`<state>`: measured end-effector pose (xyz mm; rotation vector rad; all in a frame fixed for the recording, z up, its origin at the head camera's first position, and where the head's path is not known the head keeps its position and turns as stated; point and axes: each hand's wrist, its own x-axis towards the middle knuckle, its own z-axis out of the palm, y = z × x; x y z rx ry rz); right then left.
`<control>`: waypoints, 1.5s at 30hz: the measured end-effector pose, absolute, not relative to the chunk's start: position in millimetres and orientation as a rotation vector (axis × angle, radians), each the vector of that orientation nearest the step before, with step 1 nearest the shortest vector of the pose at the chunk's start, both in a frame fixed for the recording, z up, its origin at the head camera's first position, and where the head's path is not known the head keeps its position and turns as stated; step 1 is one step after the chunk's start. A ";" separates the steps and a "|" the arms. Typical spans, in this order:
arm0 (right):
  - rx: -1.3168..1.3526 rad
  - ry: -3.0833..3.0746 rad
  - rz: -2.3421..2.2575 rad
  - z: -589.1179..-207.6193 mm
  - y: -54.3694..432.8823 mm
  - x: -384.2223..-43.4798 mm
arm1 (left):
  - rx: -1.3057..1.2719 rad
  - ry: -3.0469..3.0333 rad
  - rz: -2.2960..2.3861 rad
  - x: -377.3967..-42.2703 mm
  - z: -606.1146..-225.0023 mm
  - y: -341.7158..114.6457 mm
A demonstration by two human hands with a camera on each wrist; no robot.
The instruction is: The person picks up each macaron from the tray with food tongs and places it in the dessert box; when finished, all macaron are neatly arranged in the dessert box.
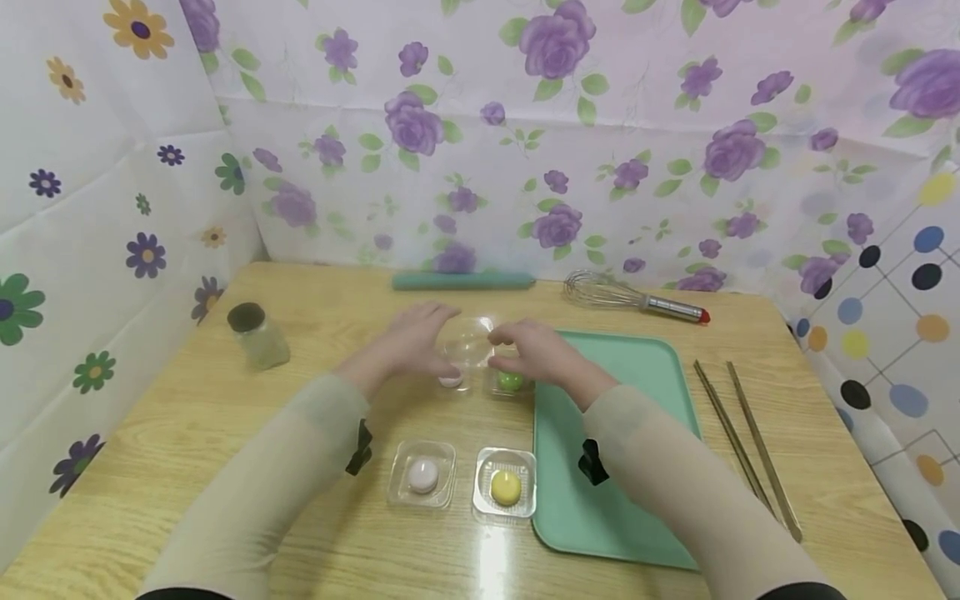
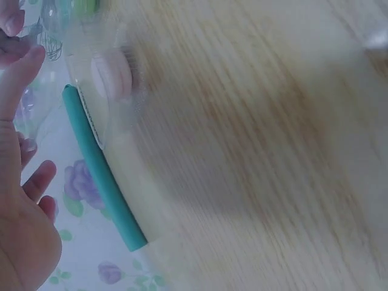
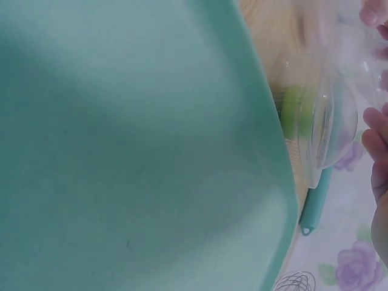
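Both hands face each other over the middle of the table, holding a clear domed plastic lid [image 1: 469, 340] between their fingers. My left hand [image 1: 412, 342] has its thumb and fingers spread at the lid's left side. The right hand [image 1: 542, 357] curls its fingers at the opposite side. Beneath the lid, a pale pink macaron [image 2: 113, 74] sits in a clear plastic box. The box beside it holds a green macaron [image 3: 297, 112], partly covered by the right hand in the head view. Nearer me, separate clear boxes hold a pale pink macaron [image 1: 423, 476] and a yellow macaron [image 1: 506, 487].
A green tray [image 1: 615, 525] lies under the right forearm, with metal chopsticks [image 1: 738, 433] to its right. A teal rolling pin [image 1: 461, 282] and a whisk [image 1: 633, 297] lie along the back. A dark-lidded jar [image 1: 259, 337] stands at the left.
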<state>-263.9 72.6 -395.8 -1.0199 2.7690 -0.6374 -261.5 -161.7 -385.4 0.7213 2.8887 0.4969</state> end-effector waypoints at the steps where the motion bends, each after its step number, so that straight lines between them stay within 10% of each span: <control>1: -1.007 2.766 -0.655 -395.7 72.6 -263.8 | 0.729 2.894 0.497 -260.9 -385.3 -161.3; 37: -0.288 1.764 -1.571 -380.5 70.0 -258.9 | 1.455 3.226 0.013 -240.0 -373.1 -165.6; 45: -0.408 2.059 -1.523 -381.2 71.2 -259.6 | 0.950 3.020 0.628 -243.4 -369.2 -163.5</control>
